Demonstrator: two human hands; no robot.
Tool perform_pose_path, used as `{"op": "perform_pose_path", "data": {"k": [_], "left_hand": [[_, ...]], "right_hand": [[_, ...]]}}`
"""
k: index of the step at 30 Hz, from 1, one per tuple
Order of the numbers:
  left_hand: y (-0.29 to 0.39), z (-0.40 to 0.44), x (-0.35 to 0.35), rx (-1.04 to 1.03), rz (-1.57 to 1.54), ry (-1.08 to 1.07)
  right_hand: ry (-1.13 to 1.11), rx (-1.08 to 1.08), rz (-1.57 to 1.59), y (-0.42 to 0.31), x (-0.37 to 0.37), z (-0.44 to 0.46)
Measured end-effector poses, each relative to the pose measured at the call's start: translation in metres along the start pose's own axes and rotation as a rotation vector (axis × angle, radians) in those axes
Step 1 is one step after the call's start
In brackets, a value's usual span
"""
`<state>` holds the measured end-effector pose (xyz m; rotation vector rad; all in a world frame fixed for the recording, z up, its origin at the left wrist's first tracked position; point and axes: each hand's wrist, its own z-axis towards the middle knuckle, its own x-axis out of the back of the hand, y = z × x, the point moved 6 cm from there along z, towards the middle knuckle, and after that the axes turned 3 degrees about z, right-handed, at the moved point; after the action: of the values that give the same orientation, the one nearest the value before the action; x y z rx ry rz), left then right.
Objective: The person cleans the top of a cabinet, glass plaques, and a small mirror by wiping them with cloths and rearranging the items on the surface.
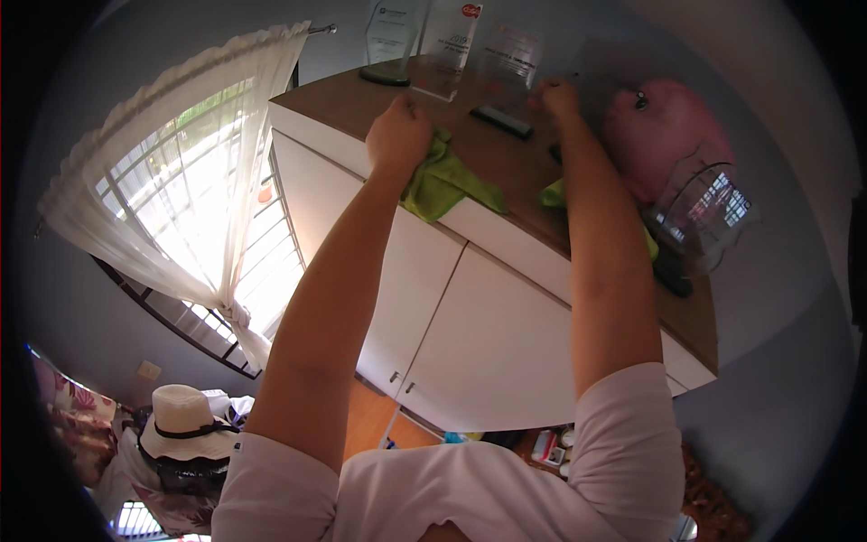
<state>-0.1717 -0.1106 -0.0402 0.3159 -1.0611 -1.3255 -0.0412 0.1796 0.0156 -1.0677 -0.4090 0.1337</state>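
Note:
My left hand (400, 134) is closed on a green cloth (442, 185) that drapes over the front edge of the cabinet top (339, 95). Just behind it stand a clear trophy with a dark base (388, 45) and a clear plaque with a red mark (444, 50). My right hand (555, 96) has its fingers curled beside another clear trophy on a dark base (508, 72); what they hold, if anything, is too small to tell. More green cloth (553, 192) shows on both sides of my right forearm.
At the right of the cabinet top are a pink rounded object (668, 126) and a clear wavy-edged trophy (709, 212). White cabinet doors (488, 343) are below. A curtained window (181, 181) is at the left, with a hat (185, 425) beneath it.

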Motion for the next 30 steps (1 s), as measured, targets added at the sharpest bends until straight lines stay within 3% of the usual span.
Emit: {"op": "perform_pose_path", "data": {"k": [9,11,14,16,18,21,24,27,30], "left_hand": [[-0.001,0.0,0.0,0.052,-0.017,-0.033],[-0.002,0.001,-0.002,0.038,-0.018,-0.014],[-0.005,0.004,-0.002,0.052,-0.027,-0.038],[-0.006,0.014,-0.01,0.096,-0.127,-0.083],[-0.014,0.03,-0.027,0.168,-0.309,-0.148],[0.026,0.024,-0.025,0.158,-0.736,-0.376],[0.034,0.034,-0.033,0.171,-0.898,-0.594],[0.029,0.033,-0.019,0.219,-0.709,-0.581],[-0.011,0.071,-0.038,0.15,-0.62,-0.538]], "right_hand": [[0.109,0.058,-0.254,-0.008,-0.001,-0.011],[0.222,0.236,-0.345,-0.021,-0.003,-0.024],[0.238,0.259,-0.466,-0.085,-0.015,-0.117],[-0.262,0.264,-0.392,-0.084,-0.049,-0.128],[-0.691,0.382,-0.031,-0.073,-0.079,-0.167],[-0.628,0.724,-0.053,-0.082,-0.084,-0.187],[-0.444,0.504,-0.177,-0.068,-0.078,-0.155],[-0.307,0.365,-0.404,-0.07,-0.063,-0.14],[0.186,0.549,-0.309,-0.074,-0.038,-0.134]]}}
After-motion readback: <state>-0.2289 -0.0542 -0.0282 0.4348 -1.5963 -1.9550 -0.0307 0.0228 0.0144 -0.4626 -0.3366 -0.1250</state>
